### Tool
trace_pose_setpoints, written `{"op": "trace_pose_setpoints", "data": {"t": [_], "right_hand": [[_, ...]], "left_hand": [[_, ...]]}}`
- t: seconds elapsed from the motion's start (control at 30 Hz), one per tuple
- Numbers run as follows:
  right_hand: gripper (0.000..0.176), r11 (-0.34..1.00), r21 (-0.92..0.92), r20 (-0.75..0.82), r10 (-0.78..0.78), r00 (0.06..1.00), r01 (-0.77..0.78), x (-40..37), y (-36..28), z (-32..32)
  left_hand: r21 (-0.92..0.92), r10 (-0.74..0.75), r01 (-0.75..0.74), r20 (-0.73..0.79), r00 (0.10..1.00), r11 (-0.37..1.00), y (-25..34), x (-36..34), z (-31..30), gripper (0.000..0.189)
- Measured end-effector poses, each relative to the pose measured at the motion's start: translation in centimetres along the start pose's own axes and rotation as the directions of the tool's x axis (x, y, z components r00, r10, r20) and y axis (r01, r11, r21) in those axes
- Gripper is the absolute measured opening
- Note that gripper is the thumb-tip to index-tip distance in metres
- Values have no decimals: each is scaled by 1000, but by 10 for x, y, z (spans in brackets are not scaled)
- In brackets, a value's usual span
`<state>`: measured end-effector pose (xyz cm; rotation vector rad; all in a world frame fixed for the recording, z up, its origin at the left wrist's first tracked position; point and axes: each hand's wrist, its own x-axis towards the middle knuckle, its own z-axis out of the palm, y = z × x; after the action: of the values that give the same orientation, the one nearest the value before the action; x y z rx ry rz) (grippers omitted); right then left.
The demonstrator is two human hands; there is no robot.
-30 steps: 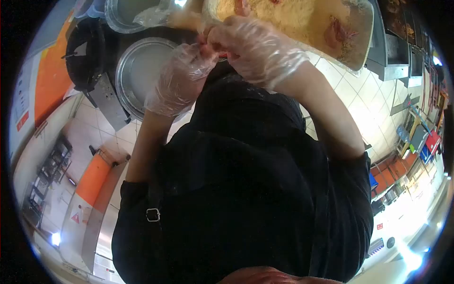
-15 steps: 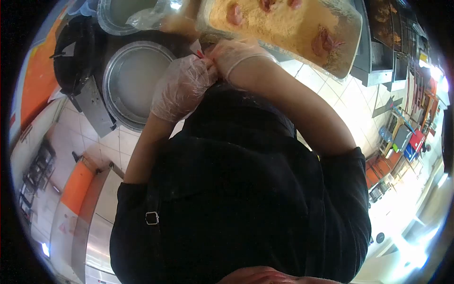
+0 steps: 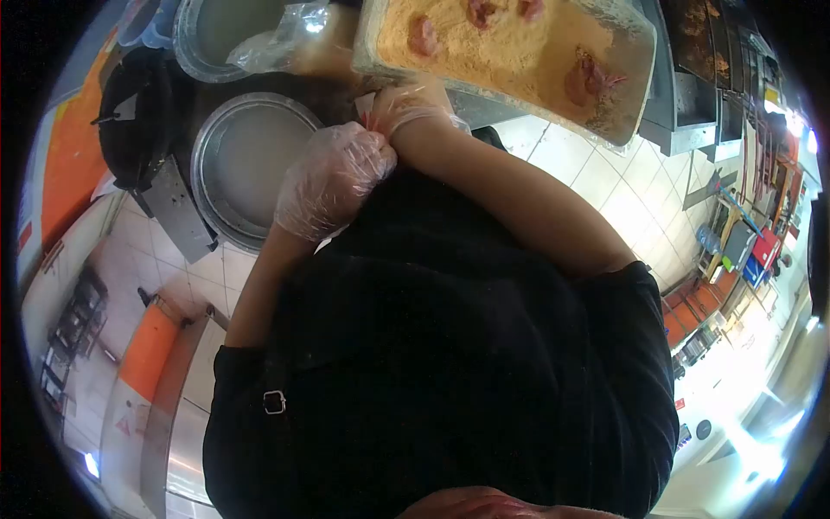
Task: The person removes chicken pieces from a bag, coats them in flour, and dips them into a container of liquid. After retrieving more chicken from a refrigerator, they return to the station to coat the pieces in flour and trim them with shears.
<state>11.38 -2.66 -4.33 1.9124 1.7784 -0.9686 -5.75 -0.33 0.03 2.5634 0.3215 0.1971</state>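
Observation:
My left hand (image 3: 337, 177), in a clear plastic glove, is closed with its fingers bunched in front of my dark apron. Against it sits my right hand (image 3: 415, 105), also in a clear glove and bent inward at the wrist. Between the fingertips of both hands shows a small red-and-white piece (image 3: 367, 112), whose kind I cannot make out; fingers hide most of it. Just beyond the right hand lies a tub (image 3: 644, 104) of orange-yellow breading powder with several pieces of raw meat (image 3: 590, 82). Left of my left hand stands a round container (image 3: 255, 160) of cloudy whitish liquid.
Another round container (image 3: 229, 39) of liquid stands at the upper left, with a clear plastic bag (image 3: 277, 48) at its edge. A black round bin-like object (image 3: 134, 117) is at far left. Metal trays (image 3: 692, 108) stand at upper right, above tiled floor (image 3: 596, 186).
The view has shifted slightly. My hands stay together at the small piece, while my right wrist and forearm have moved a little to the left.

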Motion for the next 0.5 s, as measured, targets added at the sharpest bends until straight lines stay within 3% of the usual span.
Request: {"op": "trace_pose_setpoints", "data": {"t": [0.03,0.1,0.17,0.3,0.33,0.4,0.43,0.5], "right_hand": [[23,1000,1,-1,-3,1000,3,-3,4,1],[20,960,-168,-103,-242,965,223,-15,15,5],[19,957,-158,-118,-262,958,242,-30,18,-10],[21,945,-192,-120,-291,949,266,-30,15,-15],[21,945,-196,-120,-287,950,261,-18,14,-9],[23,999,25,4,-36,999,36,6,4,-2],[23,999,27,2,-37,999,37,5,2,-7],[24,999,43,144,-28,989,22,0,-3,-24]], "left_hand": [[-3,1,0,30,1000,1000,0,0,0,30],[-8,-4,4,62,998,1000,1,-1,-1,31],[98,23,-17,-55,998,995,1,-4,0,33],[42,-15,15,2,1000,999,-2,1,-3,35],[25,-1,0,26,1000,1000,-6,1,-1,36],[7,12,-12,55,998,1000,-8,1,2,36],[19,15,-15,1,1000,1000,-9,2,2,30],[37,18,-16,-53,998,999,-10,5,-2,24]]}}
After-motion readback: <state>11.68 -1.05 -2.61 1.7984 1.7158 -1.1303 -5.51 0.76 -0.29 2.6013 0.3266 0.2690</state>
